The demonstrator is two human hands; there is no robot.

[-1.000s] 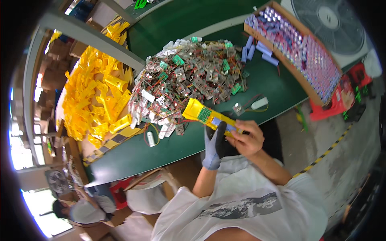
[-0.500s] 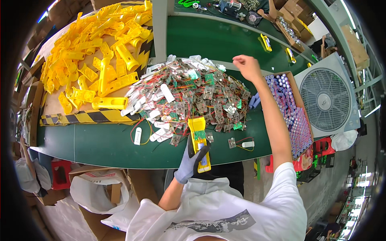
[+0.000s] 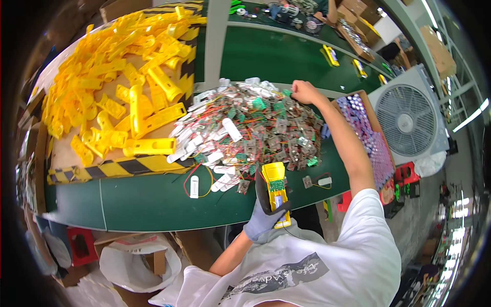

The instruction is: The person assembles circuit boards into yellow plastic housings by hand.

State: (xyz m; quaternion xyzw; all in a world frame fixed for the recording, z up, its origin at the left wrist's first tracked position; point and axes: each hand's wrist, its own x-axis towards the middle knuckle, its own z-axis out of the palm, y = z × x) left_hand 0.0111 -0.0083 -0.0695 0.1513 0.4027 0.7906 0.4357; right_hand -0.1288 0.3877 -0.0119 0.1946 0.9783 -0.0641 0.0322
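My left hand (image 3: 262, 217), in a grey glove with dark fingers, is closed around a yellow plastic housing (image 3: 273, 171). Inside that open shell lie a green circuit board (image 3: 276, 185) and a blue-violet battery cell (image 3: 279, 200). My bare right hand (image 3: 305, 92) reaches to the far right side of a big heap of wired circuit boards and white plastic pieces (image 3: 266, 125). Its fingers are curled together at the heap's edge; whatever they pinch, if anything, I cannot make out.
Left of the heap, yellow housings (image 3: 110, 66) cover a board edged with striped tape (image 3: 128, 168). On the right are a box of violet battery cells (image 3: 369, 133) and a grey fan (image 3: 406, 120). Behind runs a green belt (image 3: 266, 56) carrying a few yellow units (image 3: 331, 55).
My right hand has moved from over the belt side to the heap's far right edge, its fingers curling in. The view has shifted; my left hand still grips the yellow housing.
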